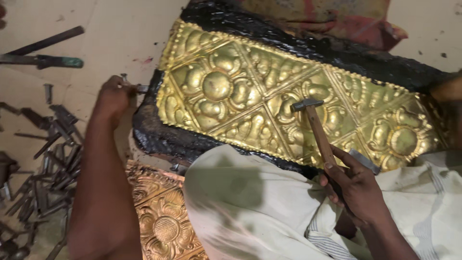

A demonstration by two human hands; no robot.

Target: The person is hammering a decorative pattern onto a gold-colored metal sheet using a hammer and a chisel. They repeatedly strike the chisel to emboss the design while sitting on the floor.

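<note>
Head view: right hand (356,185) grips hammer (315,127) over embossed brass panel (231,91).

Warm, fairly bright light falls from above and spreads evenly over the scene, giving everything a yellowish cast. The embossed brass panel (288,101) catches it hardest: small hot glints sit on the raised flower domes and the beaded rim, while the hollows between them stay dull. The black pitch bed (159,135) under it shines wetly along its left edge. Shadows are soft; a faint one darkens the pale cloth (240,202) over the knee. The left hand (113,96) and the hammer (315,127) look slightly smeared. The heap of punches (48,168) at the left edge is dimmer and soft.
</note>
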